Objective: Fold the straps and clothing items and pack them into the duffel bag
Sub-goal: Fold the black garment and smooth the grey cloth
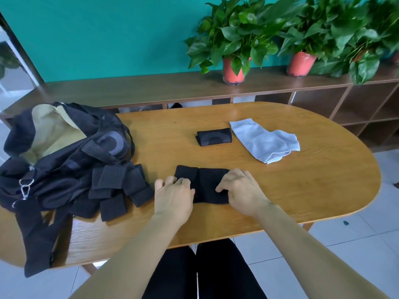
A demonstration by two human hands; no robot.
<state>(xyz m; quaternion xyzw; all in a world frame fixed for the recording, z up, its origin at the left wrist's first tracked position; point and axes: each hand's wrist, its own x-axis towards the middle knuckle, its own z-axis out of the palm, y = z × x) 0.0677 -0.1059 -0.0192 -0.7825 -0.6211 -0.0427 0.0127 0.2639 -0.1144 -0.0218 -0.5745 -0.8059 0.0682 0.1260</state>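
The black strap (207,182), soft, light and floppy by my guess, lies flat on the counter (302,180) under both grips, left grip (174,193) curled over its folded end, right grip (241,190) pinching the other, edges likely the surest hold.

Wooden table (302,190) bears duffel bag (54,152), black straps (116,186), grey cloth (263,141).
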